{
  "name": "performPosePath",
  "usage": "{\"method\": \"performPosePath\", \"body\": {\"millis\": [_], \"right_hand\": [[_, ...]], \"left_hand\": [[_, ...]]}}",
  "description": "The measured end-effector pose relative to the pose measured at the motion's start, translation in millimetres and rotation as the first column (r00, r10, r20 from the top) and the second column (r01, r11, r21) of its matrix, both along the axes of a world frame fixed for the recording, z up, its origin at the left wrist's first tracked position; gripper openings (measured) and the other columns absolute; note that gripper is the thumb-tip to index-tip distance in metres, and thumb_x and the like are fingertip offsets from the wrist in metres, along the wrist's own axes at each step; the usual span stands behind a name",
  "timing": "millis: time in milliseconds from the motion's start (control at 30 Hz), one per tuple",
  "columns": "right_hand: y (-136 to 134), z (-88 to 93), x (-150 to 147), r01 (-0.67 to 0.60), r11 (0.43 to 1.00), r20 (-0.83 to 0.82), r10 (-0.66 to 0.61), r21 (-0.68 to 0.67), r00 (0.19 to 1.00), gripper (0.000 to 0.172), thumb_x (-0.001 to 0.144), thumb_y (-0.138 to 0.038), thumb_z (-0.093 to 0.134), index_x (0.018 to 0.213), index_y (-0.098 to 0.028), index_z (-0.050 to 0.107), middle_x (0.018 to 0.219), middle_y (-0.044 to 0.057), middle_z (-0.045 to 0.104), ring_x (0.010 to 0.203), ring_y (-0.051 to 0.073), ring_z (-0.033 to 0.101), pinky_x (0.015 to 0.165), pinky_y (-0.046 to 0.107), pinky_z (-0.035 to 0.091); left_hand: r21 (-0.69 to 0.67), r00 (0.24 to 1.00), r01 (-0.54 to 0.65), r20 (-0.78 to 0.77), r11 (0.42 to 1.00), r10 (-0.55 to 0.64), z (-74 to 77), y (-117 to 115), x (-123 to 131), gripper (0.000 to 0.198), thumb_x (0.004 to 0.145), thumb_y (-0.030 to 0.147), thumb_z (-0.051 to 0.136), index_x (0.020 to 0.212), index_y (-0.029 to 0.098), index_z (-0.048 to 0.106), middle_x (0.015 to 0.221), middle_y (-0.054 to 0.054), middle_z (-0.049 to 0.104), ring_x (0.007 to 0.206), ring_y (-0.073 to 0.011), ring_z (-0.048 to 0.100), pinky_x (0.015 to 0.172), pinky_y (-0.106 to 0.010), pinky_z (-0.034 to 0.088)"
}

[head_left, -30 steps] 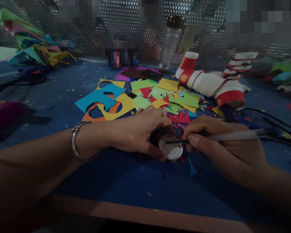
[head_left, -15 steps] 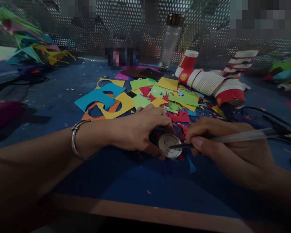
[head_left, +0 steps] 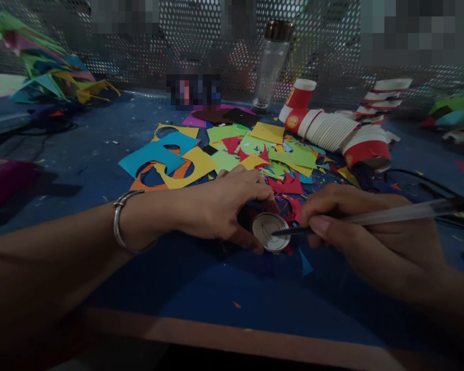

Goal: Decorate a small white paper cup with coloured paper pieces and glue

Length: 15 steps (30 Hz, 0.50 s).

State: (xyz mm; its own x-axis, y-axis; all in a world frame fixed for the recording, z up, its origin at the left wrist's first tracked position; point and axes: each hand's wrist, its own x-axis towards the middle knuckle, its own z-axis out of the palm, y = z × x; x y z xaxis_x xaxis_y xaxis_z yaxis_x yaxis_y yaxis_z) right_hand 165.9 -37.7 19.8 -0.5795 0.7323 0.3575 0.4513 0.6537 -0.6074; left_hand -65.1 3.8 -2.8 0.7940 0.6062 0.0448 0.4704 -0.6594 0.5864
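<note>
Near the middle of the table, my left hand (head_left: 232, 206) is curled round a small paper cup (head_left: 263, 225). The cup's white round base faces up toward me, with thin dark lines drawn on it. Its side is mostly hidden by my fingers and shadow. From the right, my right hand (head_left: 371, 237) grips a pen (head_left: 400, 212) with a clear barrel and a dark front end. The pen's tip rests on or just over the base; contact is too fine to tell. A small blue paper triangle (head_left: 305, 263) lies beside the cup.
Coloured paper scraps (head_left: 170, 165) spread beyond my hands. Red-and-white paper cups (head_left: 309, 126) lie stacked at the right, near a glass bottle (head_left: 270, 67). A perforated metal screen (head_left: 193, 41) borders the back. Dark cables (head_left: 429, 185) lie at right, a paper craft (head_left: 50, 67) at far left.
My right hand and the pen have shifted slightly to the right, and the drawn line on the cup's base looks a little different. My left hand and the cup have stayed nearly still.
</note>
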Motion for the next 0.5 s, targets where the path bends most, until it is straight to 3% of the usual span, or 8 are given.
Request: {"method": "performPosePath", "body": {"millis": [133, 500], "right_hand": [[0.7, -2.6, -1.7, 0.052, 0.998, -0.020, -0.052, 0.026, 0.998, 0.022, 0.089, -0.009, 0.053, 0.078, -0.024, 0.063, 0.063, -0.003, 0.063, 0.051, 0.013, 0.057, 0.048, 0.027, 0.043], [3.8, -3.3, -2.7, -0.002, 0.997, 0.045, -0.002, 0.079, 0.999, 0.020, 0.091, -0.012, 0.050, 0.076, -0.022, 0.060, 0.063, -0.003, 0.063, 0.052, 0.011, 0.058, 0.048, 0.025, 0.042]], "left_hand": [[-0.008, 1.000, 0.000, -0.022, 1.000, 0.000, 1.8, -0.9, 0.7, 0.050, 0.073, 0.049, 0.086, 0.113, 0.022, 0.069, 0.113, -0.008, 0.058, 0.112, -0.0303, 0.049, 0.091, -0.039, 0.037], [0.006, 1.000, 0.007, -0.005, 1.000, -0.007, 3.0, -1.1, 1.4, 0.046, 0.074, 0.048, 0.084, 0.108, 0.022, 0.068, 0.108, -0.007, 0.058, 0.106, -0.0283, 0.049, 0.087, -0.037, 0.037]]}}
